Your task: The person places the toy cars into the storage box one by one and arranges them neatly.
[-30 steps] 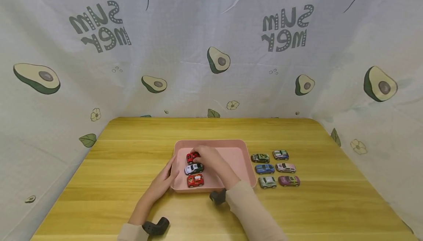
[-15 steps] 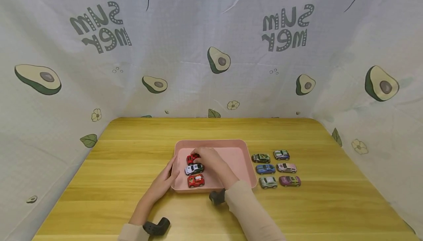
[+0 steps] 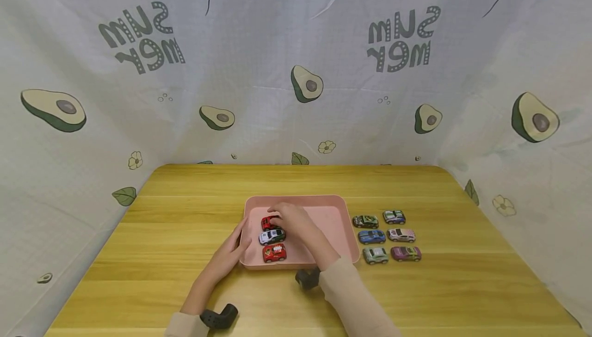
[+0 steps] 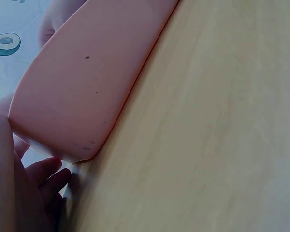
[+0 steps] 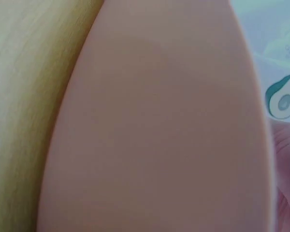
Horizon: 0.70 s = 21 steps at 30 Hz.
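A pink tray [image 3: 324, 264] lies on the table, with three toy cars lined up inside its left part. My left hand [image 3: 227, 254] holds the tray's left wall, thumb over the rim and fingers outside, as the left wrist view shows. My right hand [image 3: 296, 221] reaches over the tray and pinches the right end of the farthest car, a red toy car with black markings [image 3: 266, 223]; its fingers partly cover that car. Nearer me are a white and black toy car [image 3: 272, 237] and a red toy car with a white-patterned roof [image 3: 275, 253].
Right of the tray, several toy cars stand in two columns on the wooden table [image 3: 162, 244], among them a blue one [image 3: 371, 237] and a purple one [image 3: 406, 254]. An avocado-print cloth [image 3: 263, 136] hangs behind and along the sides. Black wrist devices are on both wrists.
My right hand has shifted very slightly upward and to the right over the red car. The cars, the tray and my left hand stay in place.
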Tool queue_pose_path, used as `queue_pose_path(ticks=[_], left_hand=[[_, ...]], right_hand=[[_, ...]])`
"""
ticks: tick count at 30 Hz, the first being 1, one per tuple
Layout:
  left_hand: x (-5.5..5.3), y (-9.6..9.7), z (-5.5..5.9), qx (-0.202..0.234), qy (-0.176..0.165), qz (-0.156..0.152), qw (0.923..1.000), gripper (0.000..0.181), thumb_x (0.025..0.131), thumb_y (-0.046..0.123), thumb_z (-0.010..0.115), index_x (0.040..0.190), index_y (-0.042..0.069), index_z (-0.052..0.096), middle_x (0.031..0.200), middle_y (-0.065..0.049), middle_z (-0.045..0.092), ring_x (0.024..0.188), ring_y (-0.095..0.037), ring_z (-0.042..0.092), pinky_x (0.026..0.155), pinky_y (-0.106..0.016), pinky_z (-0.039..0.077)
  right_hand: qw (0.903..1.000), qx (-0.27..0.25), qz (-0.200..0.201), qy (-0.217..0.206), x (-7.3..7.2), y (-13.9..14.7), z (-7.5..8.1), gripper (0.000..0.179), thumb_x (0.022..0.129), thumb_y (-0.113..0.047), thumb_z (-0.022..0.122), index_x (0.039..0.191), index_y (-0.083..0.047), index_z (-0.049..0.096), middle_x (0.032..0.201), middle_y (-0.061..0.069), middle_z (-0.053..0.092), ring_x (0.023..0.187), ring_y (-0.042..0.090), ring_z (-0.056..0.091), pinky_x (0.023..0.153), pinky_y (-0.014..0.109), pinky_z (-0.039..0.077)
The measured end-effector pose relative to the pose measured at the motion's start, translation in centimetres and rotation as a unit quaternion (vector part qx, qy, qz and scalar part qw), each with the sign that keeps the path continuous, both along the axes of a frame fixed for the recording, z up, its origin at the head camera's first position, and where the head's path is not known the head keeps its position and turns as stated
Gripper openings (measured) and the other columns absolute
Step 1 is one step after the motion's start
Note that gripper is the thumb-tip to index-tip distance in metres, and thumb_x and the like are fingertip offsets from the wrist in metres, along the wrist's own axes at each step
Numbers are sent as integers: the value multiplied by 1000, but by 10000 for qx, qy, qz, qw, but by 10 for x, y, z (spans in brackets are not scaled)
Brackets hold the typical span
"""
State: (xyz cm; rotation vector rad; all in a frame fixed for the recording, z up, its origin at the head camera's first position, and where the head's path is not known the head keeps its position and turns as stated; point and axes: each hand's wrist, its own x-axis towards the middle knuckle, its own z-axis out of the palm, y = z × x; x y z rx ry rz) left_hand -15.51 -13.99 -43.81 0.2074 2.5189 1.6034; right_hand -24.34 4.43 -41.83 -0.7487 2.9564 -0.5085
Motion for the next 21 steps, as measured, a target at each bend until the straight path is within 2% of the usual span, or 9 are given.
queue_pose_path(ticks=[7, 14, 21], left_hand=[[-1, 0, -1, 32, 58, -39, 10000, 60, 95, 26, 46, 146, 12, 18, 152, -16, 16, 140, -32, 14, 113, -50, 15], [0, 0, -1, -1, 56, 22, 10000, 60, 95, 26, 46, 146, 13, 19, 151, -16, 17, 139, -33, 15, 113, -52, 15], [0, 1, -1, -49, 50, 48, 10000, 60, 95, 27, 46, 146, 13, 19, 151, -15, 17, 139, -33, 16, 112, -52, 15]], right_hand=[[9992, -301, -149, 194, 9, 4, 8, 32, 87, -32, 59, 114, -16, 63, 116, 2, 64, 113, 20, 56, 99, 40, 43], [9928, -868, -291, 767, 24, 14, 13, 35, 88, -33, 58, 118, -16, 60, 118, 2, 63, 114, 23, 56, 101, 45, 38], [9853, -1161, -394, 1194, 35, 27, 13, 41, 85, -33, 61, 122, -15, 57, 123, 3, 60, 117, 24, 54, 101, 50, 37]])
